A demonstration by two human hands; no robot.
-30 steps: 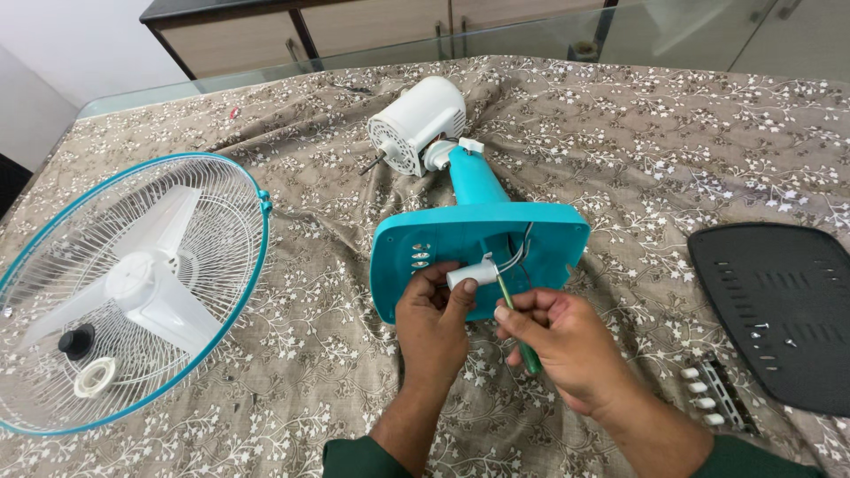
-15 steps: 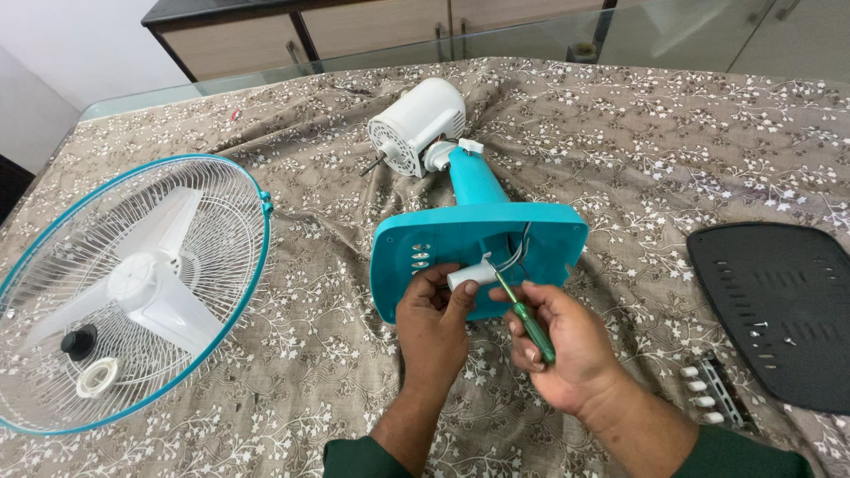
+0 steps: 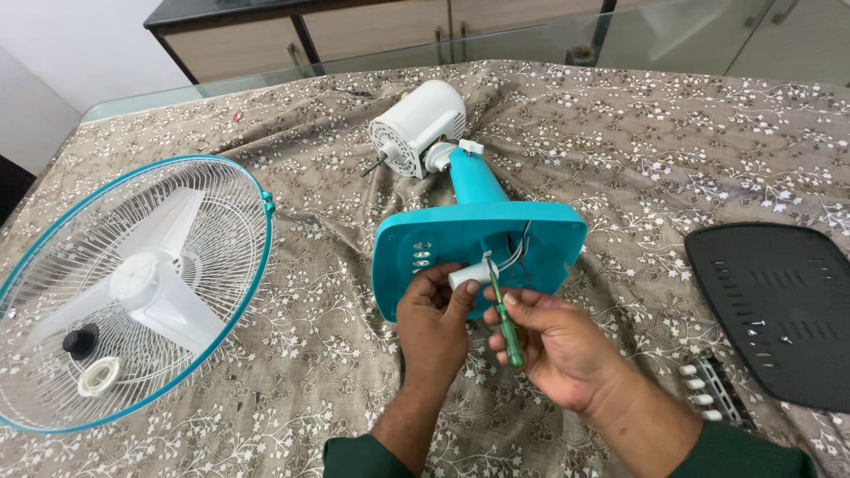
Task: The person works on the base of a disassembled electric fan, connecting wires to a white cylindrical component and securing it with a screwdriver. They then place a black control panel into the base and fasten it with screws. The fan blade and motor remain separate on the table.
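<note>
Floral cloth — left hand (image 3: 431, 329) pinches white cylinder (image 3: 468, 275), right hand (image 3: 556, 347) grips green screwdriver (image 3: 505, 320).

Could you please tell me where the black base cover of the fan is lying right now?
In the head view, the black base cover lies flat on the cloth at the far right, beside the switch strip.

1. Teal plastic fan base (image 3: 460, 239), with a matching teal neck.
2. White round motor housing (image 3: 418, 124).
3. White small cylinder part (image 3: 467, 276), trailing grey and white wires.
4. Green-handled screwdriver (image 3: 507, 332).
5. White wire fan guard (image 3: 124, 292), rimmed in teal, holding pale translucent blades and a black knob.
6. Black flat plastic cover (image 3: 779, 305).
7. Brown-grey cloth (image 3: 664, 150) over the table, patterned with white floral sprigs.
8. Dark green sleeves.
</note>
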